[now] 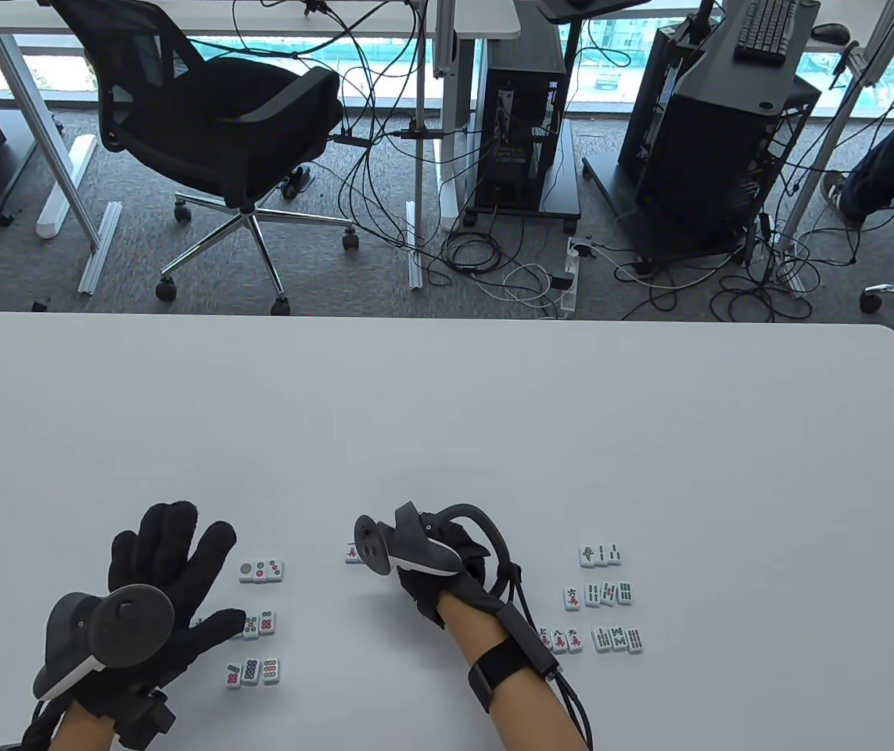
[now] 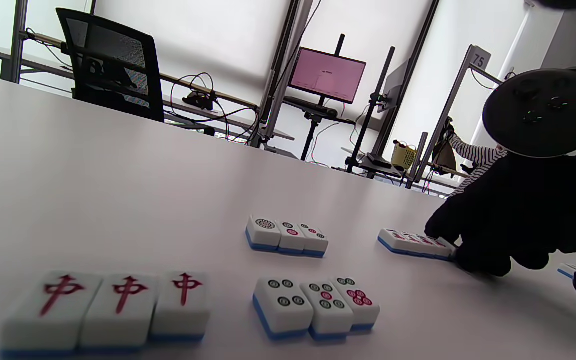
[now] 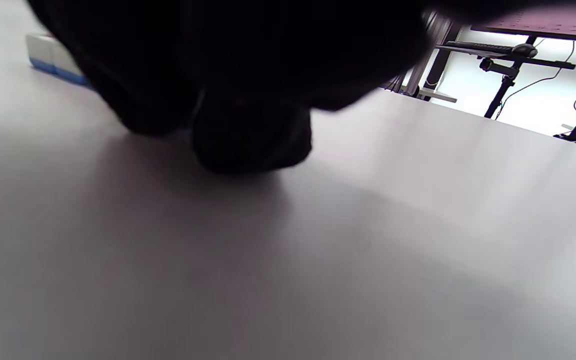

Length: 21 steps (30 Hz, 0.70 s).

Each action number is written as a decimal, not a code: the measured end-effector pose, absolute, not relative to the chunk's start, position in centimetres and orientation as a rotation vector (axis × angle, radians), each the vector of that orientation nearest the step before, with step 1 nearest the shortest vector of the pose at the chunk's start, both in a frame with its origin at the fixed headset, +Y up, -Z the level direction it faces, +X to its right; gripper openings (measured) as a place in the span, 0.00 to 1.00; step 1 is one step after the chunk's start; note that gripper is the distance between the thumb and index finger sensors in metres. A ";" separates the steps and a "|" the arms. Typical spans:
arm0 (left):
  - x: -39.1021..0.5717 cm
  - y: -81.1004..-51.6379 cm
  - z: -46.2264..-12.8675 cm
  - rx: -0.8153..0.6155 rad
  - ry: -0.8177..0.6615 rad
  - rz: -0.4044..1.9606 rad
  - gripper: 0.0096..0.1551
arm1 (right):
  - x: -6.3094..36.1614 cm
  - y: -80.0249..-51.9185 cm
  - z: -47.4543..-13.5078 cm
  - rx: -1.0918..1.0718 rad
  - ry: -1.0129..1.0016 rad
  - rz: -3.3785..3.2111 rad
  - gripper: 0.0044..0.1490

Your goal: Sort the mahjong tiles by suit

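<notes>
Table view, lower half of the frame: white tabletop (image 1: pixel 447 407) carrying face-up mahjong tiles in short rows; left hand (image 1: pixel 161 583) at lower left, fingers straight and spread, palm down, its grip open and holding nothing; three rows of circle tiles (image 1: pixel 261 570) lie just right of its fingertips, each row's long axis running left to right across the frame, the middle row (image 1: pixel 259 623) at the tip of the thumb; whether it touches cannot be told.

Right hand (image 1: pixel 447 567) at lower centre, tracker uppermost, fingers curled down toward the tabletop; a row of red-marked tiles (image 1: pixel 353 554) shows at its left edge, mostly covered; in the left wrist view the fingertips (image 2: pixel 470 252) meet the right end of that row (image 2: pixel 415 243), its long axis pointing toward the hand; whether the grip pinches a tile cannot be told; the right wrist view is filled by dark glove.

Lower right: bamboo tiles (image 1: pixel 611 594) and character tiles (image 1: pixel 560 640) in rows, well apart from both hands.

Left wrist view, lower left: three red-character tiles (image 2: pixel 113 305) side by side.
</notes>
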State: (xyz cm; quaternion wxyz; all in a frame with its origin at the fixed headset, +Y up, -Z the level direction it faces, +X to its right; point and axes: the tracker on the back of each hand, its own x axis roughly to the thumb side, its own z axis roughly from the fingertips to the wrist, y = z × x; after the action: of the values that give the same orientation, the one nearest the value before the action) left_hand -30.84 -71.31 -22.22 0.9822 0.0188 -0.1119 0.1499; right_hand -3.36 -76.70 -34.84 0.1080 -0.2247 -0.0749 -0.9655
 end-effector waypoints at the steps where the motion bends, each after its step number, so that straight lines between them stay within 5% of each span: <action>1: -30.8 -71.3 -22.2 0.037 -0.227 0.300 0.54 | -3.3 -76.7 -34.8 -0.665 -0.210 -2.840 0.36; 9: -30.8 -71.3 -22.2 0.037 -0.227 0.301 0.54 | -1.1 -74.9 -33.9 -0.681 -0.161 -2.861 0.41; 21: -30.7 -71.3 -22.2 0.028 -0.223 0.286 0.54 | 11.2 -72.6 -33.1 -0.333 -0.227 -2.794 0.37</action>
State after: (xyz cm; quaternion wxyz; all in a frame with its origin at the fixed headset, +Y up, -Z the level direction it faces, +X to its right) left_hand -30.71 -71.32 -22.15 0.9835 0.0138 -0.1110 0.1421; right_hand 11.23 -72.55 -33.12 0.1586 -0.1164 -0.0795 -0.9772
